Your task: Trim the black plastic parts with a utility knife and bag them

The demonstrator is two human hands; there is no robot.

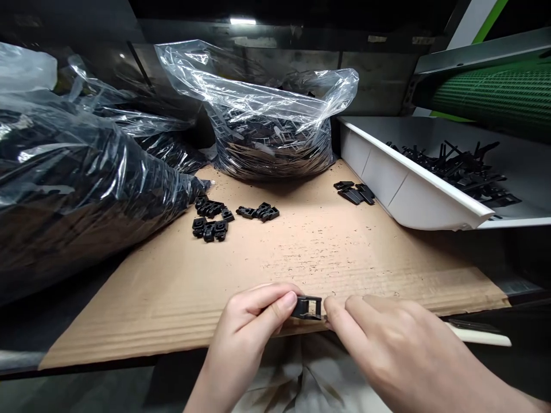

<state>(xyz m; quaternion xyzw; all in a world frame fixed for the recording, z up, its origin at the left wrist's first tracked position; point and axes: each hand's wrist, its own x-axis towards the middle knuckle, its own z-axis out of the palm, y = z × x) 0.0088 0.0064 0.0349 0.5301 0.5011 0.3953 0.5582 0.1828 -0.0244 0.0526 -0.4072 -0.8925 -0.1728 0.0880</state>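
A small black plastic part with a square opening (pixel 307 307) is pinched between the thumb and fingers of my left hand (pixel 253 318), above the front edge of the cardboard sheet (pixel 172 287). My right hand (pixel 383 330) is at the part's right end, its fingers curled; their tips are hidden, and so is anything they may hold. Small black clips (pixel 210 228) lie in a cluster at the left of the cardboard, with another few clips (pixel 260 211) beside them. Flat black pieces (pixel 353 193) rest near the white tray.
A clear bag of black parts (pixel 271 137) stands at the back. Another large bag (pixel 86 183) bulges over the left side. The white tray (pixel 430 183) holds black parts on the right, below a green mesh roll (pixel 495 92). A pale strip (pixel 482 336) lies beyond my right wrist.
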